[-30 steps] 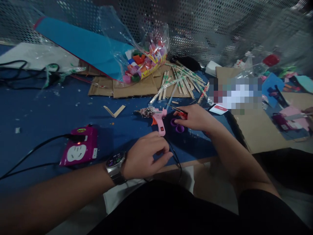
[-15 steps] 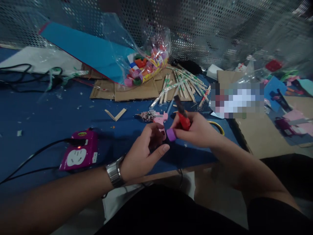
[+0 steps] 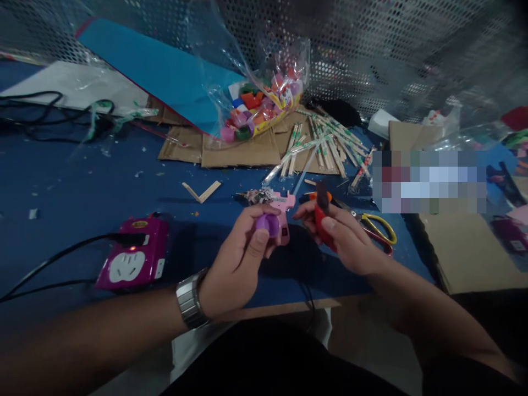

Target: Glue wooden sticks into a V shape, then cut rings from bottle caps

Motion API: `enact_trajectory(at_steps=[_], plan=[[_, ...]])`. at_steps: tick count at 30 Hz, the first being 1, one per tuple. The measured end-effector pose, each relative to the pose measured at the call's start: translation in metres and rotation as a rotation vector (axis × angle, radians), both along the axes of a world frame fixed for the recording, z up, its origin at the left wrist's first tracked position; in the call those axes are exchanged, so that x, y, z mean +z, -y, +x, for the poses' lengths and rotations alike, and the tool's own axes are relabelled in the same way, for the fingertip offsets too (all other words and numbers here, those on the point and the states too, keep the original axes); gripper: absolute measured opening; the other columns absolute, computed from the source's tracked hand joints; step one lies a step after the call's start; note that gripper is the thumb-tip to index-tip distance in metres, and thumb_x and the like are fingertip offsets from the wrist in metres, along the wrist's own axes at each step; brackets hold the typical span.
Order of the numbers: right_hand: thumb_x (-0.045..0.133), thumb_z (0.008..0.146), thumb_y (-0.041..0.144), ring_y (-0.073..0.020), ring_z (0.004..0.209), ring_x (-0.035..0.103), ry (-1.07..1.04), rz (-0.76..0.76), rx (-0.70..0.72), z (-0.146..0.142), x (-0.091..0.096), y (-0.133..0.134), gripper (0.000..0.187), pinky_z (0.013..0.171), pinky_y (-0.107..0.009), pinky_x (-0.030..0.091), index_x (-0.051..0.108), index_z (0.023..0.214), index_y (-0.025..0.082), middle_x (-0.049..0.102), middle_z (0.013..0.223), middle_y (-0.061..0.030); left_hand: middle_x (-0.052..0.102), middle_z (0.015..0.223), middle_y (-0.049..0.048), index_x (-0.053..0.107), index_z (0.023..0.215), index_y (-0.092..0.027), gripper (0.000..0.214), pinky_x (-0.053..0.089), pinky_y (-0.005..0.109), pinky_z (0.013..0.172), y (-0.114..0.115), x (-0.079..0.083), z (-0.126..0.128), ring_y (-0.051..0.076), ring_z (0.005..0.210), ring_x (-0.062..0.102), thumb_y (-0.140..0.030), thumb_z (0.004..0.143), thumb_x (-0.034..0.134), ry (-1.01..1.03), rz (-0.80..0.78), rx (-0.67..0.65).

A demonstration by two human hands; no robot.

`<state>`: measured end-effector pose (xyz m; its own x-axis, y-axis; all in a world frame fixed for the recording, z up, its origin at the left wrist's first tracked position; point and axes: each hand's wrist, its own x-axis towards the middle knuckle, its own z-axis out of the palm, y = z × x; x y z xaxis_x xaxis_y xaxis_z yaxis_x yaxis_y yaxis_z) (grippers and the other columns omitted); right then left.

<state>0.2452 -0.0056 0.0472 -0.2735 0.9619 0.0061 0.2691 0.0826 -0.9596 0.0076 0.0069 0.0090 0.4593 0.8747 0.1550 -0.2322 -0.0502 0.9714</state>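
My left hand (image 3: 243, 250) pinches a small purple plastic cap (image 3: 268, 224) between thumb and fingers, its hollow side facing me. In my right hand (image 3: 346, 234) is a red-handled tool (image 3: 324, 217) with a dark flat end pointing up; its exact kind is unclear. Behind my left fingers a pink hot glue gun (image 3: 282, 202) lies on the blue table, a clear glue stick out of its back and its nozzle end crusted. Scissors (image 3: 379, 225) with yellow and red handles lie partly behind my right hand.
A purple power strip (image 3: 134, 253) with a plugged-in cord sits at left. Two joined wooden sticks (image 3: 202, 192) form a V. Farther back are a clear bag of colourful caps (image 3: 259, 107), wrapped chopsticks (image 3: 317, 143), cardboard (image 3: 239, 151) and a blue board (image 3: 157, 71).
The purple cap has passed from my right hand to my left. My right hand has moved slightly right, still holding the red tool. The view has shifted, showing more of the scissors.
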Motion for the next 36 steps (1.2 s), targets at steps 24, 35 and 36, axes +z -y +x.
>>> enact_trajectory(at_steps=[24,35,36], plan=[[0.042,0.110,0.045,-0.0295,0.089,0.073,0.541,0.262,-0.086,-0.005,0.002,0.007,0.036,0.080,-0.043,0.055,0.066,0.130,0.027,0.073,0.099,-0.0097,0.062,0.100,0.0065,0.059,0.107,-0.019,0.043,0.049,0.038,0.080,-0.001,0.009,-0.007,0.023,0.090,0.059,-0.062,0.100,0.065,-0.496,0.789,-0.290],[0.045,0.109,0.054,-0.0214,0.071,0.062,0.201,0.183,-0.129,-0.004,-0.007,0.005,0.042,0.071,-0.039,0.054,0.066,0.137,0.031,0.062,0.092,-0.0050,0.065,0.071,0.0000,0.063,0.085,-0.019,0.041,0.038,0.035,0.060,-0.004,-0.002,-0.005,0.019,0.067,0.062,-0.052,0.109,0.054,-0.792,0.976,-0.306],[0.045,0.108,0.058,-0.0214,0.070,0.061,0.157,0.167,-0.140,-0.004,-0.008,0.006,0.044,0.069,-0.039,0.054,0.065,0.138,0.032,0.062,0.092,-0.0048,0.066,0.072,-0.0009,0.064,0.087,-0.019,0.043,0.038,0.033,0.060,-0.005,-0.001,-0.005,0.017,0.066,0.062,-0.054,0.109,0.053,-0.744,0.872,-0.297]])
